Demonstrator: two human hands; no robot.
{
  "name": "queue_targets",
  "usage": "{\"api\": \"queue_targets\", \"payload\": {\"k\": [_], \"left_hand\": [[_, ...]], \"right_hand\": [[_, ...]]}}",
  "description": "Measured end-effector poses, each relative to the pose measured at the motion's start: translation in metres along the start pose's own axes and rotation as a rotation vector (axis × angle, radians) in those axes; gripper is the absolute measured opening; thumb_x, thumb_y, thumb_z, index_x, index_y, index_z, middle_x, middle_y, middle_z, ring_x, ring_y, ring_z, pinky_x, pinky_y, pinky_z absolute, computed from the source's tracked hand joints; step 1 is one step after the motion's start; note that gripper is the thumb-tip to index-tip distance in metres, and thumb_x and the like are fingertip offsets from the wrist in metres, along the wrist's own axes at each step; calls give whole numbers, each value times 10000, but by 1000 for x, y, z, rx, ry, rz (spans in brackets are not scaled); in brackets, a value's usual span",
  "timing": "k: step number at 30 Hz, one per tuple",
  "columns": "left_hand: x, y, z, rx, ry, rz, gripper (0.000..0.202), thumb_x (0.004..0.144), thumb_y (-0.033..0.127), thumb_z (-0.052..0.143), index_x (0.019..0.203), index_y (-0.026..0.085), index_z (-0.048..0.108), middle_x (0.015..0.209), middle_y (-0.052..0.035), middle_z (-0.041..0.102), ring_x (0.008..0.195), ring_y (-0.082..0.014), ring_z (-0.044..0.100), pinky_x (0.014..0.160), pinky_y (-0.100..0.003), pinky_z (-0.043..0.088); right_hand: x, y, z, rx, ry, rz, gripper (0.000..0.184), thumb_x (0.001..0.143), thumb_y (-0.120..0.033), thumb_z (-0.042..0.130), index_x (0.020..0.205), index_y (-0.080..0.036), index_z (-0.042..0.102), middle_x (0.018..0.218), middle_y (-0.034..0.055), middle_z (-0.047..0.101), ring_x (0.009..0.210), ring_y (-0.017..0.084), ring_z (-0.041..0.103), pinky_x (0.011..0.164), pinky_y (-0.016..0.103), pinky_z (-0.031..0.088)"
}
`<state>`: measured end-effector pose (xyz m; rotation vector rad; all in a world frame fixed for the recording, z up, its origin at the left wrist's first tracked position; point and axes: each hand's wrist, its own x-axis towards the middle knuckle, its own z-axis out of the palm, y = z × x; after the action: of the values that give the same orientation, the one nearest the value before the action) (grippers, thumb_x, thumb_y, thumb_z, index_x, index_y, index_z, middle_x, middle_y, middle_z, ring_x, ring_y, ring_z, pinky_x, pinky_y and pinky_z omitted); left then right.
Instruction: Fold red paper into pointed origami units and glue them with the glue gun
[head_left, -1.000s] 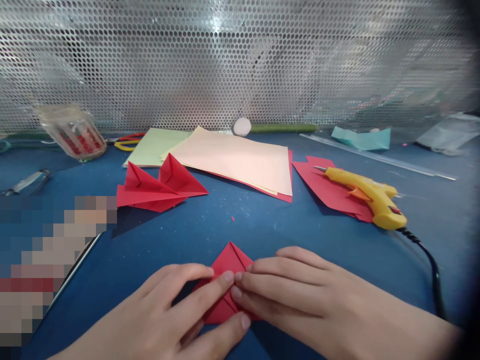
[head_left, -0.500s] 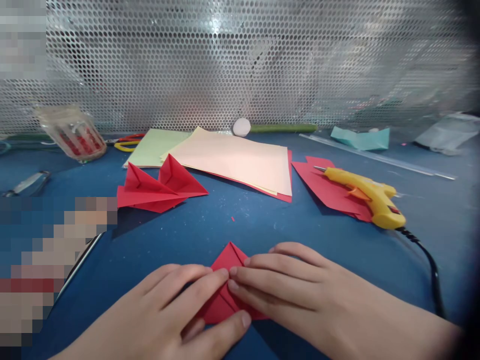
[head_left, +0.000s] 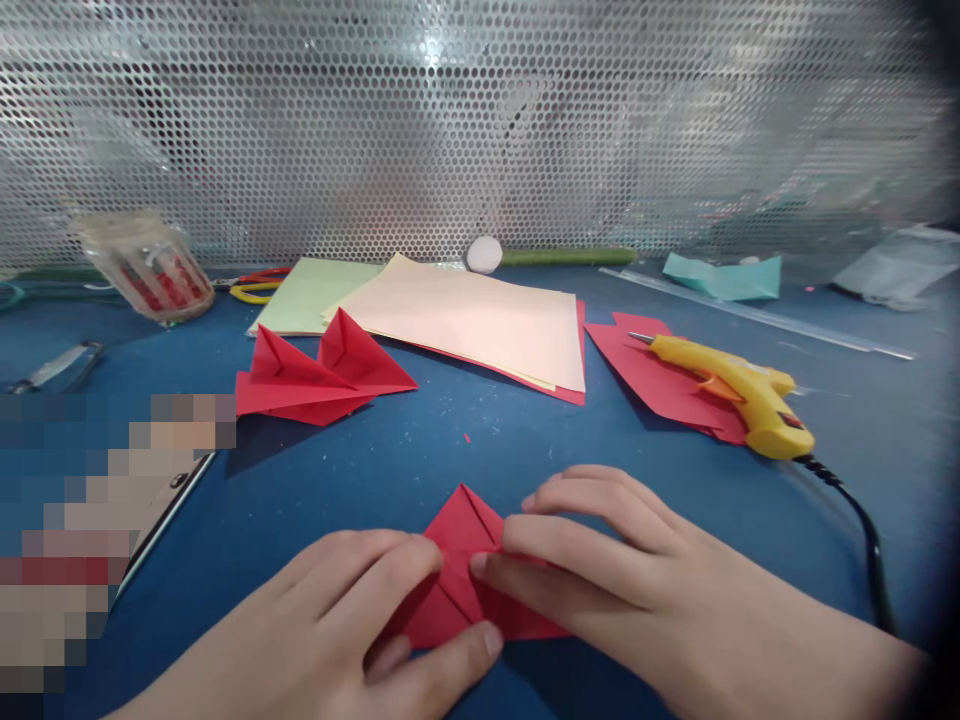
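A folded piece of red paper (head_left: 459,580) lies on the blue table close in front of me, its pointed corner facing away and creases running across it. My left hand (head_left: 360,610) holds its left side, fingers curled on the upper face and thumb pressed along the near edge. On the paper's right side, my right hand (head_left: 600,560) has thumb and index finger closed around a flap, while its other fingers are bent above. The right hand covers part of that flap. Beyond them stands a folded red paper shape (head_left: 322,375) with two raised peaks.
A yellow glue gun (head_left: 735,395) rests on red paper pieces (head_left: 645,375) at right, its black cord trailing nearer. Paper sheets (head_left: 480,320) lie behind the work. A jar (head_left: 146,265) and scissors (head_left: 255,290) sit back left, before a perforated metal panel (head_left: 480,120). A blurred-out patch covers the left.
My right hand has moved a little right and up from the paper's middle, its fingers lifting and spreading apart. The left fingertips have drawn back slightly, showing more of the centre.
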<state>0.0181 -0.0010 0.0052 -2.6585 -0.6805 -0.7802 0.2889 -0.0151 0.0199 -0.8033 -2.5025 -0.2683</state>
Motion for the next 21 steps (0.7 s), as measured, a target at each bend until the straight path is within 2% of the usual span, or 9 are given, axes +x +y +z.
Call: {"api": "queue_targets", "payload": {"k": [4,9,11,13,16,18,19,21], "left_hand": [[-5,-3,-2,4,-10,34,508,1272,260,332,1175,457,790,1012,141,844,894,-60,793,869,-155,575],[-8,-4,-2,-5,-4,61,518,1264,230,344,1210,475,798,1060,120,834,1057,-116,733,1054,-196,525],[-10,-3,0,-29,-11,67,489,1259,218,352,1240,432,791,1089,106,817,1110,-123,696,1163,-198,451],[-14,-3,3,-82,-2,66,448,1256,218,346,1257,352,774,1138,76,786,1150,-130,658,1251,-204,360],[-18,-4,4,-148,-20,27,367,1242,208,345,1291,265,704,1303,14,713,1279,-137,604,1294,-212,314],[-18,-5,3,-136,-13,6,317,1234,216,352,1261,248,665,1403,-16,671,1362,-149,571,1299,-225,325],[-17,-6,2,-119,8,6,299,1232,225,355,1225,245,653,1416,-24,670,1381,-155,565,1299,-232,334],[-15,-5,1,-88,54,24,292,1227,221,354,1164,253,637,1378,-24,706,1368,-160,583,1283,-236,370]], "right_hand": [[-4,3,-2,8,-31,8,599,1247,-207,237,1197,-247,832,1090,22,869,1134,204,743,1071,298,591],[-5,9,-3,95,-133,-20,425,1230,-197,376,1413,-253,756,1262,21,853,1254,208,717,1164,304,554],[-4,9,-3,172,-145,2,434,1181,-115,407,1393,-258,758,1248,9,848,1187,181,743,1110,272,580],[-1,9,-3,244,-147,48,517,1058,4,421,1309,-268,782,1199,-7,847,1089,153,771,1018,237,615],[1,10,-3,302,-101,115,561,930,63,421,1222,-264,770,1143,-15,848,1025,115,792,934,187,621],[-1,16,-5,225,-12,180,486,982,28,430,1207,-268,742,1116,-5,849,1026,114,804,927,200,617],[-3,22,-7,127,35,250,406,1030,-37,444,1184,-281,729,1097,2,847,1021,133,810,921,233,622],[-11,37,-11,-125,67,474,218,1086,-277,487,1106,-304,703,1050,36,836,986,227,815,875,353,637]]}}
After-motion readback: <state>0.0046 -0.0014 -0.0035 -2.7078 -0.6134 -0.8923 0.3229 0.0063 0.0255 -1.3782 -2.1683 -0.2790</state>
